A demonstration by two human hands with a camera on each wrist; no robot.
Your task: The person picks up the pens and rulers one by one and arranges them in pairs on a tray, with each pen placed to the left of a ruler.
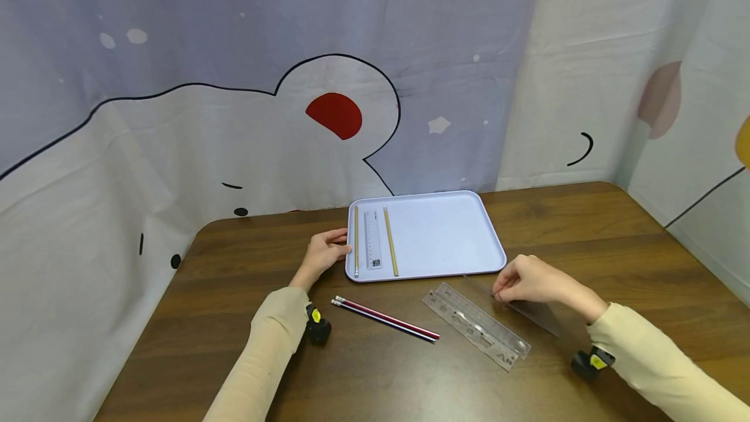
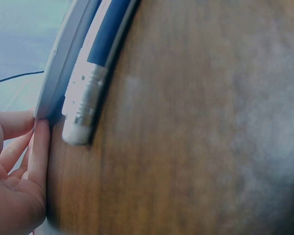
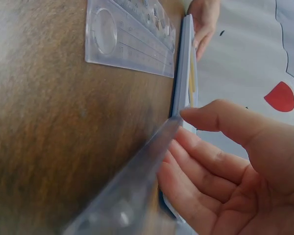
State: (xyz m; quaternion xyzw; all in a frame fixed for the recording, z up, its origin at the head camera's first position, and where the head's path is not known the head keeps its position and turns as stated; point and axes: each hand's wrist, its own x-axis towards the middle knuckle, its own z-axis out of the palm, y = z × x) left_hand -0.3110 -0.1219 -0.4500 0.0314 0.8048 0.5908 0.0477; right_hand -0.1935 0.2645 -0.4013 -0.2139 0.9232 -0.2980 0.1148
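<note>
"Right hand [image 1: 530, 280] pinches a clear, straight plastic ruler [image 1: 540, 322], just off the near-right corner of the pale rectangular tray [image 1: 445, 233]!"

"And look at that long axis: slanting, far end towards the tray's near edge. The left hand [image 1: 321, 253] is further off, gripping the tray's left rim."

"Head view gives the whole slant; the right wrist view adds thumb and fingertips meeting at the ruler's edge!"
</note>
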